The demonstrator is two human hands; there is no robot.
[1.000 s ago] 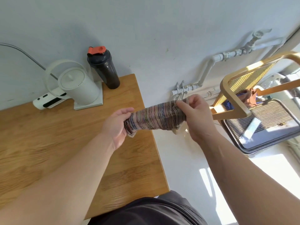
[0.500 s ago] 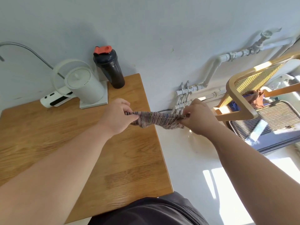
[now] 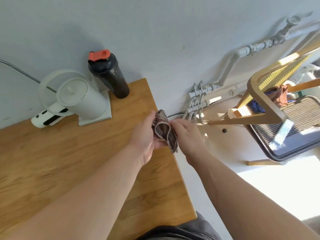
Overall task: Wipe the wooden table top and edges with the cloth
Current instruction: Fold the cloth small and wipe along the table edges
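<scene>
We hold the folded striped cloth (image 3: pixel 164 131) above the wooden desk's (image 3: pixel 72 153) right edge, left hand (image 3: pixel 144 138) cupping it, right hand (image 3: pixel 186 134) fingers pinching; we should fold it flat before pressing down

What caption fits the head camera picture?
Both hands, left hand and right hand, fold a striped cloth above the wooden table edge.

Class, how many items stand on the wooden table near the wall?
3: white kettle on its base, black shaker bottle right of it, white device left. None seem hidden.
</scene>
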